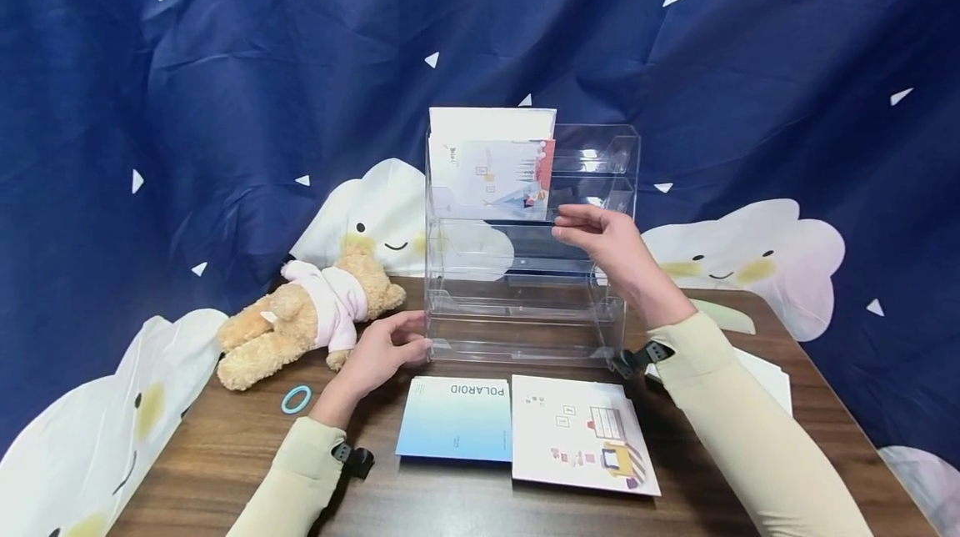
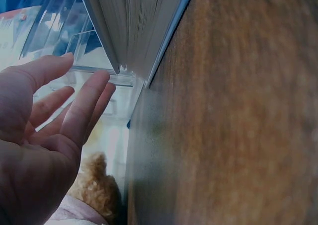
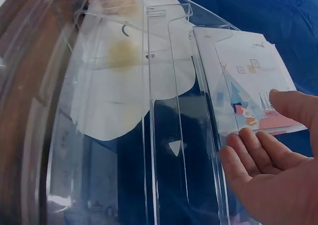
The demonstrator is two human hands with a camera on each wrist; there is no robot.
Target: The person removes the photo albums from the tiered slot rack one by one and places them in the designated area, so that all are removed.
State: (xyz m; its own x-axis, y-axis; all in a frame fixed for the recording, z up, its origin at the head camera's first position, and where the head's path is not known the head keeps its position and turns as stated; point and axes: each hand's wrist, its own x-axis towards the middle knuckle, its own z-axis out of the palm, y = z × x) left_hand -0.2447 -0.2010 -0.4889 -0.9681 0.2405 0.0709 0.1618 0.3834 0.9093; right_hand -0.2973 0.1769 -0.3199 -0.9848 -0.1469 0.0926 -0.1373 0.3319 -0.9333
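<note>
A clear plastic tiered rack [image 1: 517, 351] stands upright on the table. Several white cards or booklets [image 1: 491, 178] sit in the left part of its upper tiers, the front one printed with a blue tent and red edge. Beside the right edge of that stack is my right hand [image 1: 611, 245], fingers loosely bent and thumb apart; nothing shows between them in the right wrist view. At the rack's lower left corner, my left hand [image 1: 382, 349] has its fingertips against or very near the side; the left wrist view shows loosely extended fingers.
Two printed stacks lie before the rack: a blue POLAROID one [image 1: 454, 420] and a white illustrated one [image 1: 581, 437]. A teddy bear [image 1: 288, 320] and a blue ring [image 1: 296, 398] are at the left. White sheets [image 1: 765, 378] lie right, partly behind the right forearm.
</note>
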